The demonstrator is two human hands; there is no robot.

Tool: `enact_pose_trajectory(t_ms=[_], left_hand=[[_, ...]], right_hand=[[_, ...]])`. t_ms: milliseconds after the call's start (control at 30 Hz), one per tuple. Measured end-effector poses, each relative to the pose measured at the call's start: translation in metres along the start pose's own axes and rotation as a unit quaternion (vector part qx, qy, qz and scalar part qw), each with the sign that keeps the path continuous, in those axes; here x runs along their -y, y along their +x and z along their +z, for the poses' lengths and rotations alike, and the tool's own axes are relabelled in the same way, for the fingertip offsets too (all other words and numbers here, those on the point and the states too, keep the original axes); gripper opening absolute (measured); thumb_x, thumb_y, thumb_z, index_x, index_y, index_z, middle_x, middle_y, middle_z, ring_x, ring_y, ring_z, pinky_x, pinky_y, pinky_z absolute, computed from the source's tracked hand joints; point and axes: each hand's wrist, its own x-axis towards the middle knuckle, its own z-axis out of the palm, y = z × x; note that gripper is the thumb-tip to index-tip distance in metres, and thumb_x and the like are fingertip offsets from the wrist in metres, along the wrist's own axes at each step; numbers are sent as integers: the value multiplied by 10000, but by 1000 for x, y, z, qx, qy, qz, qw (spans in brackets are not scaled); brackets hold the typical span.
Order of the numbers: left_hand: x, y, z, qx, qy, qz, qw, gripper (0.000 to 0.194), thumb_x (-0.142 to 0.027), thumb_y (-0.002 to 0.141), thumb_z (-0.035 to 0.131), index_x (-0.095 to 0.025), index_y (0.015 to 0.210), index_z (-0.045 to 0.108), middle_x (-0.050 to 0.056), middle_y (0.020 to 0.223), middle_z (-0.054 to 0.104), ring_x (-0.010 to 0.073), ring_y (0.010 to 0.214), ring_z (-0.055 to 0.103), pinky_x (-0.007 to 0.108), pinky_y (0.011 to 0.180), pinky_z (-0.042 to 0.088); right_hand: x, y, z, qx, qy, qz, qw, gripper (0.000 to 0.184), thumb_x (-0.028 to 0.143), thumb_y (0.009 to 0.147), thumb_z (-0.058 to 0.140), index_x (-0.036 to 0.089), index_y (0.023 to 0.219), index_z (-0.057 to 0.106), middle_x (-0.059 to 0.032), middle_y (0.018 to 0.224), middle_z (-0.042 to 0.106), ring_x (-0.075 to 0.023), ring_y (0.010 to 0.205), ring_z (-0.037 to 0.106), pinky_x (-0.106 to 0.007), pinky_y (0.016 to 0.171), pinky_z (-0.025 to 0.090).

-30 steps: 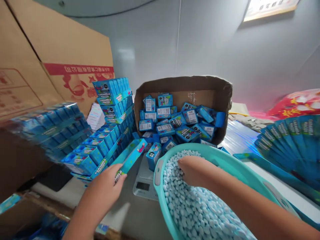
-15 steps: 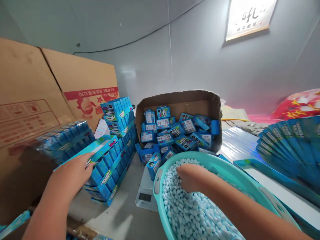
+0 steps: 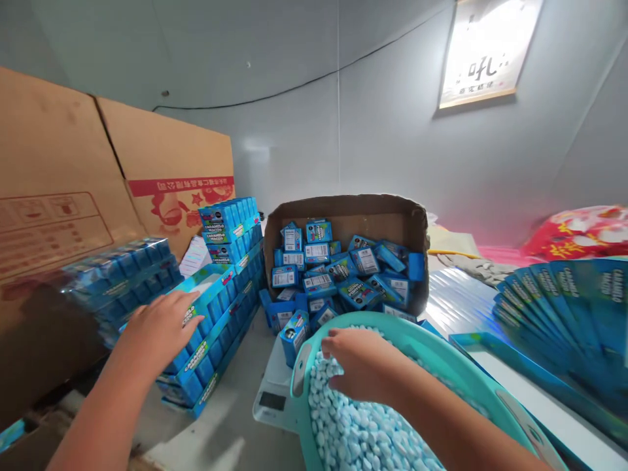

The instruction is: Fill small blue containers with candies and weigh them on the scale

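My left hand rests at the near end of a blue cardboard display tray, its thumb apart from the fingers. That tray has a white inside and lies on top of a stack of filled trays of small blue candy boxes. My right hand is just above the pale blue candies in a turquoise basin. Its fingers are loosely bent, with a gap to the thumb and nothing visible between them. Left of the basin, a small blue candy box stands by a digital scale.
Behind the basin, a cardboard box on its side holds many blue boxes. Large cartons and wrapped trays stand at left. Fanned flat blue cartons and a long white-lined tray lie at right.
My left hand carried the blue tray leftward onto the stack, and its grip has loosened. My right hand has risen out of the candies and its fingers have opened. The view has shifted.
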Motion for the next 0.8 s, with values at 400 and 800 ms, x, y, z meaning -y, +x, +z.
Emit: enact_pose_trajectory(t_ms=[400,800], left_hand=[[-109,0,119,-27,-520,-101,848,459,-545,947,512,-159,1093,712,72,945,679,186,831,629,279,753,510],[-94,-1,193,141,-511,-146,836,478,-589,880,557,-155,937,751,76,919,748,252,899,660,324,833,484]], right_hand=[[-9,9,15,130,22,-40,991,489,493,631,819,239,1028,687,-48,1043,649,-280,937,630,-338,659,404],[-11,13,16,235,-52,97,966,330,119,690,599,236,985,690,-73,988,737,-274,859,664,-325,619,334]])
